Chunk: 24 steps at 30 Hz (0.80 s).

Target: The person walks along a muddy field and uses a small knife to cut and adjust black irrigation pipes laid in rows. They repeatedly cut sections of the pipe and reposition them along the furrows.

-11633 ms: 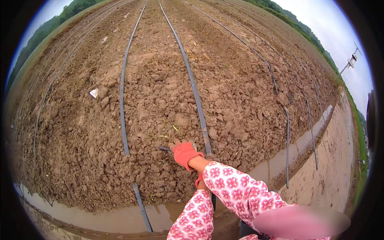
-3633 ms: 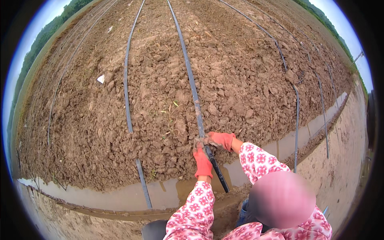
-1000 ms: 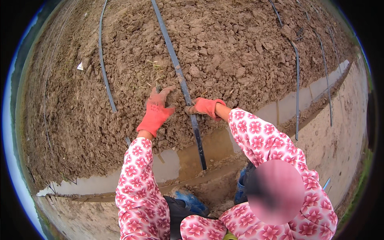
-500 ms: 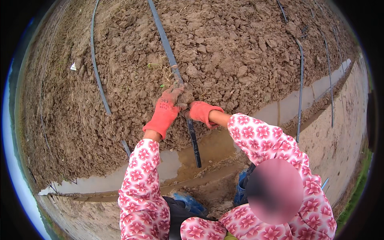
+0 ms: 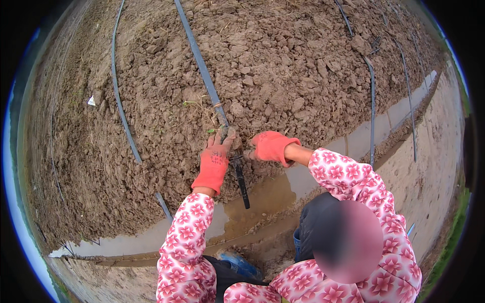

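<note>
A flat grey drip hose (image 5: pixel 201 63) runs down the soil toward me and meets a black pipe end (image 5: pixel 242 184) at a small dark fitting (image 5: pixel 236 158). My left hand (image 5: pixel 214 159), in a muddy red-orange glove, has its fingers over the hose just above the fitting and grips it there. From the right, my right hand (image 5: pixel 273 147), gloved the same way, reaches in with its fingers curled together close beside the fitting. Mud and the glove hide what, if anything, those fingertips pinch. Dry grass bits (image 5: pixel 204 107) lie beside the hose.
Cloddy brown soil (image 5: pixel 283 65) surrounds the hose. Other hoses lie to the left (image 5: pixel 121 106) and right (image 5: pixel 373 111), with a short piece (image 5: pixel 163 206) near my left sleeve. A ditch of muddy water (image 5: pixel 260 199) crosses before my blue boots (image 5: pixel 240 265).
My right hand has drawn back a little to the right, uncovering the dark fitting. The left hand sits slightly lower in view, still at the hose.
</note>
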Each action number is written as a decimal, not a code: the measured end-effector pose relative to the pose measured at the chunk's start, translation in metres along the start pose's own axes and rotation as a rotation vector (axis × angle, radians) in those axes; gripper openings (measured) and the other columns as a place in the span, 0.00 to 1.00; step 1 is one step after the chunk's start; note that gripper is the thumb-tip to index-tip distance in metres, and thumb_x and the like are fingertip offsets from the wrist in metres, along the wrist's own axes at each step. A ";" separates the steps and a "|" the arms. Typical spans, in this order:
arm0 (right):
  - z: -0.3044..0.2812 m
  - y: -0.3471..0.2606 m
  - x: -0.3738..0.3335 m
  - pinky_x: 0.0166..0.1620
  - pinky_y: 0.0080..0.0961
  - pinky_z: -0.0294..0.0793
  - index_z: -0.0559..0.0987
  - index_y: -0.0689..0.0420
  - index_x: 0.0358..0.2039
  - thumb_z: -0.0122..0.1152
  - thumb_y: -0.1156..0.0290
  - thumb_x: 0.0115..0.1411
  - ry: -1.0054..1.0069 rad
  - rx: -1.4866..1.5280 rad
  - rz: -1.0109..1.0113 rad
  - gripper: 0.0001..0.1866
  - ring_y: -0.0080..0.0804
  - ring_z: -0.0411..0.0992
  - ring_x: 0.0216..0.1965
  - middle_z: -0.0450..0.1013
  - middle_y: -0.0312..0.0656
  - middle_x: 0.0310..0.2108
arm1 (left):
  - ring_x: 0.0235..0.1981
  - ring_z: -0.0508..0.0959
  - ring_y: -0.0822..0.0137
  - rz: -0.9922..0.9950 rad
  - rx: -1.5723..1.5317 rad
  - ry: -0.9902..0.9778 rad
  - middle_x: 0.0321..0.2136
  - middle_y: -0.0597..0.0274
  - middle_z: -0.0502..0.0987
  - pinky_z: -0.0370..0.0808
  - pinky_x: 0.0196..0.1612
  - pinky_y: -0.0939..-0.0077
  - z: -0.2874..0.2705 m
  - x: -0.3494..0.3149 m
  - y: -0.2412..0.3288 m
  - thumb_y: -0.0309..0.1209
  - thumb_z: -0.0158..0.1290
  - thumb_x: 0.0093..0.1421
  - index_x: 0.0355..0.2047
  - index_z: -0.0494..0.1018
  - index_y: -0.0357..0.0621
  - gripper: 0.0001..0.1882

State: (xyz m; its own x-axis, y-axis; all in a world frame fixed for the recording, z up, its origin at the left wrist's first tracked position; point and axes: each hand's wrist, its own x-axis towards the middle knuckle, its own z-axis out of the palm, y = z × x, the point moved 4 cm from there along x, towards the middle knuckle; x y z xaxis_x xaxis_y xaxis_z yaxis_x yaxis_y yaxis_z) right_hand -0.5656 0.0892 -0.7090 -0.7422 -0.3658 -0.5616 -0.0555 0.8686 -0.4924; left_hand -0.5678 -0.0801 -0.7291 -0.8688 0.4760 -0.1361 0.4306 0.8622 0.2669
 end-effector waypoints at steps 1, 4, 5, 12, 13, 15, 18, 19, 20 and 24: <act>-0.013 0.015 0.000 0.46 0.34 0.66 0.69 0.61 0.45 0.49 0.49 0.52 0.108 0.005 0.000 0.29 0.48 0.68 0.43 0.70 0.54 0.41 | 0.54 0.61 0.51 -0.006 -0.001 -0.009 0.57 0.57 0.57 0.69 0.47 0.72 0.001 0.002 0.002 0.17 0.52 0.37 0.55 0.57 0.68 0.44; -0.064 0.046 -0.007 0.51 0.33 0.63 0.65 0.56 0.51 0.54 0.56 0.50 0.702 0.036 0.130 0.29 0.44 0.62 0.51 0.66 0.51 0.47 | 0.55 0.60 0.51 -0.028 -0.001 -0.029 0.56 0.59 0.58 0.68 0.49 0.72 -0.006 0.002 0.007 0.19 0.52 0.38 0.56 0.57 0.67 0.42; -0.074 0.051 -0.006 0.52 0.34 0.62 0.64 0.54 0.52 0.55 0.57 0.49 0.797 -0.048 0.230 0.30 0.44 0.60 0.53 0.64 0.50 0.50 | 0.55 0.60 0.51 -0.022 -0.013 -0.024 0.56 0.60 0.59 0.68 0.49 0.72 -0.004 0.002 0.006 0.19 0.52 0.39 0.56 0.57 0.66 0.42; -0.053 0.082 0.005 0.55 0.37 0.60 0.63 0.49 0.54 0.58 0.62 0.49 0.646 -0.150 0.417 0.30 0.52 0.55 0.55 0.56 0.47 0.55 | 0.54 0.59 0.51 0.021 -0.079 0.100 0.54 0.60 0.61 0.65 0.51 0.70 0.012 -0.003 -0.002 0.21 0.52 0.42 0.54 0.60 0.65 0.37; -0.052 0.091 0.008 0.55 0.37 0.59 0.63 0.48 0.54 0.58 0.62 0.49 0.610 -0.090 0.436 0.30 0.51 0.54 0.56 0.55 0.47 0.56 | 0.54 0.59 0.51 0.013 -0.083 0.140 0.54 0.58 0.61 0.65 0.51 0.69 0.010 -0.004 0.000 0.23 0.53 0.42 0.53 0.61 0.65 0.36; -0.055 0.099 0.008 0.56 0.37 0.58 0.63 0.48 0.54 0.59 0.62 0.49 0.539 0.028 0.469 0.31 0.48 0.54 0.57 0.54 0.47 0.57 | 0.54 0.58 0.51 -0.002 -0.090 0.223 0.53 0.56 0.62 0.64 0.51 0.67 0.002 -0.006 0.004 0.26 0.55 0.42 0.52 0.63 0.66 0.34; -0.055 0.091 0.000 0.56 0.35 0.57 0.64 0.51 0.53 0.57 0.56 0.49 0.705 0.106 0.343 0.31 0.43 0.55 0.57 0.55 0.48 0.57 | 0.55 0.58 0.49 -0.154 -0.002 0.140 0.53 0.51 0.60 0.64 0.51 0.64 -0.012 -0.002 0.012 0.32 0.58 0.41 0.50 0.66 0.64 0.32; -0.055 0.085 -0.003 0.55 0.35 0.58 0.65 0.52 0.53 0.57 0.55 0.49 0.771 0.126 0.297 0.31 0.43 0.55 0.57 0.55 0.49 0.57 | 0.54 0.58 0.49 -0.146 0.027 0.094 0.53 0.50 0.59 0.63 0.51 0.63 -0.019 -0.003 0.015 0.34 0.58 0.41 0.50 0.65 0.64 0.32; -0.059 0.063 -0.009 0.56 0.34 0.57 0.66 0.55 0.52 0.56 0.54 0.48 0.768 0.154 0.259 0.31 0.43 0.55 0.57 0.58 0.49 0.55 | 0.54 0.59 0.49 -0.136 0.054 0.044 0.54 0.49 0.59 0.63 0.50 0.62 -0.031 -0.005 0.022 0.36 0.59 0.41 0.51 0.65 0.65 0.33; -0.062 -0.001 -0.001 0.57 0.32 0.55 0.65 0.57 0.52 0.54 0.51 0.50 0.665 0.222 0.017 0.32 0.45 0.56 0.57 0.58 0.51 0.55 | 0.53 0.60 0.50 -0.169 -0.218 0.041 0.52 0.45 0.60 0.62 0.51 0.60 -0.036 -0.009 0.019 0.37 0.61 0.40 0.53 0.61 0.57 0.37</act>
State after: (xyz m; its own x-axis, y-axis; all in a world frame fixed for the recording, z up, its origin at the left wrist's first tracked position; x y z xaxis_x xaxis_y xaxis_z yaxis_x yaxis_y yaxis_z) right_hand -0.6068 0.1092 -0.6666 -0.9968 -0.0085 -0.0793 0.0453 0.7577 -0.6510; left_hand -0.5603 -0.0744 -0.6889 -0.9349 0.3174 -0.1585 0.2198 0.8688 0.4437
